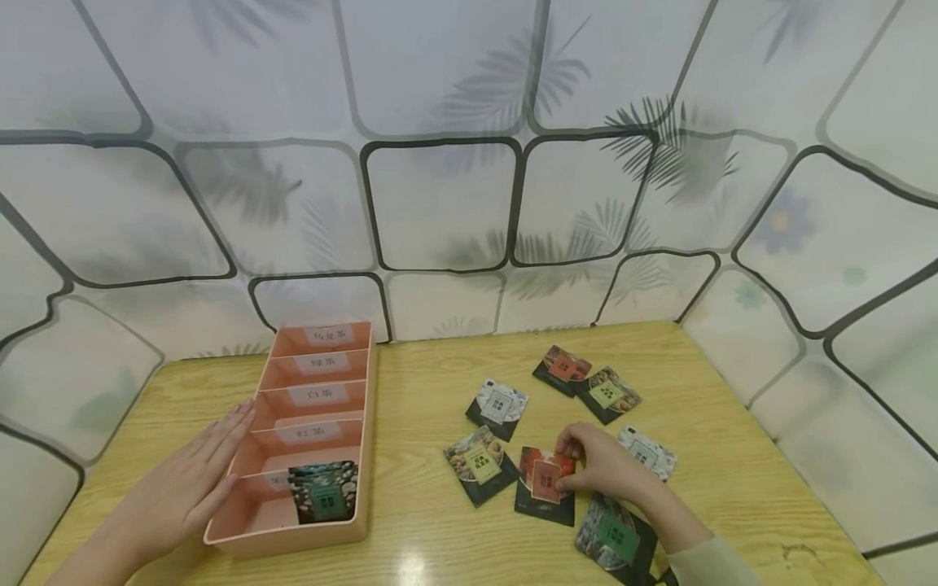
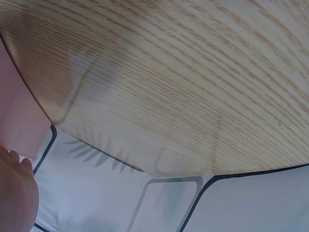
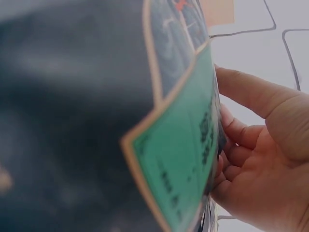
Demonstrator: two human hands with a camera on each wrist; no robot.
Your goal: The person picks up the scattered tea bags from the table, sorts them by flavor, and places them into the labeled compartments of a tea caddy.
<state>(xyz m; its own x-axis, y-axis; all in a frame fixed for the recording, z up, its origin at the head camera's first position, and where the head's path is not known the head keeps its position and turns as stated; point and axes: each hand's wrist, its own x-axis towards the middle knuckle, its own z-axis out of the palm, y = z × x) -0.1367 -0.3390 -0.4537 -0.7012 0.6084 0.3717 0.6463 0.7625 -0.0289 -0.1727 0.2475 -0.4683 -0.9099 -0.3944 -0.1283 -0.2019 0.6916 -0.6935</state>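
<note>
My left hand [image 1: 186, 480] rests along the left side of a pink divided box [image 1: 370, 439], its fingers straight; in the left wrist view only part of the hand [image 2: 18, 193] shows beside the pink wall. A dark tea sachet with a green label [image 1: 326, 492] stands in the nearest compartment. On the right, my right hand [image 1: 608, 464] has thumb and fingertips at the right edge of a red-labelled tea sachet [image 1: 542, 480], pinching it as it lies on the table. In the right wrist view, a green-labelled sachet [image 3: 178, 159] fills the foreground and partly hides the fingers.
More sachets lie around: white-labelled [image 1: 498, 407], yellow-labelled [image 1: 479, 464], red-labelled [image 1: 560, 368], another yellow-labelled [image 1: 608, 395], another white-labelled [image 1: 648, 453] and green-labelled [image 1: 615, 537]. Paper labels with characters mark the box compartments. A patterned cloth wall [image 1: 440, 203] borders the wooden table [image 1: 418, 391].
</note>
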